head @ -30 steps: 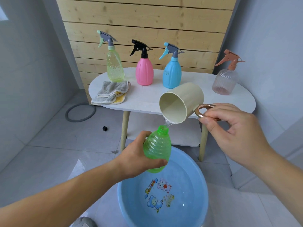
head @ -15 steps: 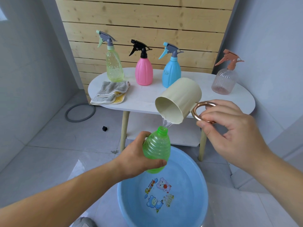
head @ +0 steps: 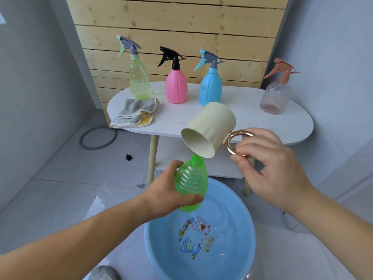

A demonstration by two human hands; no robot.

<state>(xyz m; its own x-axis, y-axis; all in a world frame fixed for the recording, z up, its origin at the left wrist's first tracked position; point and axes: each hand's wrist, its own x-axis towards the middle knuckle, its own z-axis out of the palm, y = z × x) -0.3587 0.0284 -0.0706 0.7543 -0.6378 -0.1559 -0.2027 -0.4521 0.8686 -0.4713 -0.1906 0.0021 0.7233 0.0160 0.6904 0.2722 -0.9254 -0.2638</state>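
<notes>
White table (head: 242,120): four spray bottles (head: 176,87), towel (head: 133,115) (left end); floor (head: 60,188): basin (head: 238,203).

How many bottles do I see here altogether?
5: yellow-green bottle, pink bottle, blue bottle and clear bottle stand on the table; the green bottle is held in the left hand.

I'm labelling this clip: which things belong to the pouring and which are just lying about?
In use: green bottle, cream cup, blue basin, left hand, right hand.
Lying about: yellow spray bottle, pink spray bottle, blue spray bottle, clear spray bottle, cloth, grey ring.
</notes>
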